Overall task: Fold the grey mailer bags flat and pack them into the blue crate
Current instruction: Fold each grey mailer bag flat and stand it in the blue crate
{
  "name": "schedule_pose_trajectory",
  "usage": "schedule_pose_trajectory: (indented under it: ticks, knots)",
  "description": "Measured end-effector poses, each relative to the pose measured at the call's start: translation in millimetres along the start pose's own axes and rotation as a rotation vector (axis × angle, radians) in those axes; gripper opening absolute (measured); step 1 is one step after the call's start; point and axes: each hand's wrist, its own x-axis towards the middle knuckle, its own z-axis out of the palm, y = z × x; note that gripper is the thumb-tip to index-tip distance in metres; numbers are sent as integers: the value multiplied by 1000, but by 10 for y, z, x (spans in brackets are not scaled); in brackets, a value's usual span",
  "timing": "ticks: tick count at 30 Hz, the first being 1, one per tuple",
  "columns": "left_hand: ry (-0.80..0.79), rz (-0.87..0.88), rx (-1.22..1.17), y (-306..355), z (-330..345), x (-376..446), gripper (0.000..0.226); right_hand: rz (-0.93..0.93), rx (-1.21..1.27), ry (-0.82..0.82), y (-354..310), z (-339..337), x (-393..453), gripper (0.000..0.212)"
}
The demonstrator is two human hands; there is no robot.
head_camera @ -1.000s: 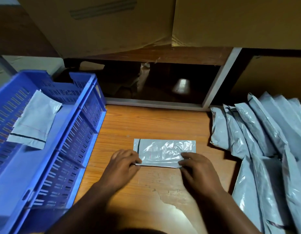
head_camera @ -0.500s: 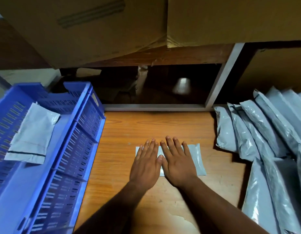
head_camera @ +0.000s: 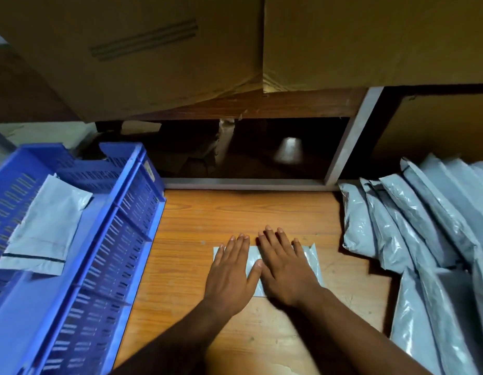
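- Grey plastic, slick under my palms: the folded mailer bag [head_camera: 312, 262] lies flat on the wooden table [head_camera: 262, 212], between the crate and the pile.
- My left hand [head_camera: 230, 274] and right hand [head_camera: 282, 266] both press down on it with fingers straight, gripping nothing. Thumbs almost meet over the middle.
- Risk: the film looks springy. If I lift both palms at once, the fold may open again.
- Risk: the table is smooth; a sideways push could slide the bag and skew the crease instead of setting it.
- Left, the blue crate [head_camera: 137, 212] holds one folded bag [head_camera: 48, 226], lying askew. Dropping this one in carelessly would likely leave it loose too.
- Right, farther off, the pile of unfolded bags [head_camera: 413, 226] leans toward the table; my right elbow could drag some down.
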Motion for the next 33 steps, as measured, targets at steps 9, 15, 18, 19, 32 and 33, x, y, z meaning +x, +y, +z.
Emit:
schedule_pose_trajectory:
  ticks: [9,15,18,19,32,33]
  knots:
    - [16,86,117,45,140,122,80,41,-58,97,180,157,-111,62]
    - [4,74,150,64,196,159,63,46,-30,86,179,133,-81,62]
    - [-13,65,157,60,163,164,70,47,-24,87,184,144,-79,63]
    - [-20,70,151,54,156,172,75,40,-20,83,194,143,-71,63]
    - [0,-2,137,-117,129,86,75,107,-48,94,406,59,-207,66]
    - [-4,2,130,-121,128,82,77,103,-37,88,407,53,-219,66]
